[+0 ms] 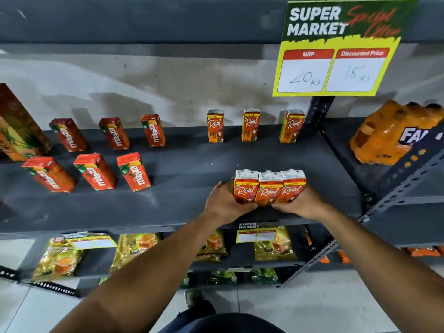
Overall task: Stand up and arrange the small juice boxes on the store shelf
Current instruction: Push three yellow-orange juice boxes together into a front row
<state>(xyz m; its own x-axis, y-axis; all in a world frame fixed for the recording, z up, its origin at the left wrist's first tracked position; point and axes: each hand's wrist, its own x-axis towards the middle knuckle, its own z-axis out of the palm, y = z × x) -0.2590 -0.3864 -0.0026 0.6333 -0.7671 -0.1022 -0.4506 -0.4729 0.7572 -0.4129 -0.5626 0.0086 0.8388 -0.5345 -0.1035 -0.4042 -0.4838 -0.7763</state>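
Three orange Real juice boxes (269,187) stand upright, pressed side by side, near the front of the dark grey shelf (182,207). My left hand (224,204) clasps the left end of this row and my right hand (301,203) clasps the right end. Three more Real boxes (250,125) stand spaced apart along the back of the shelf. To the left, several red Maaza juice boxes (96,171) stand upright in two rows, three behind and three in front.
A tall juice carton (16,131) stands at the far left. An orange Fanta multipack (394,133) lies on the neighbouring shelf to the right. A yellow price sign (336,51) hangs above. Tea packets (57,258) fill the lower shelf.
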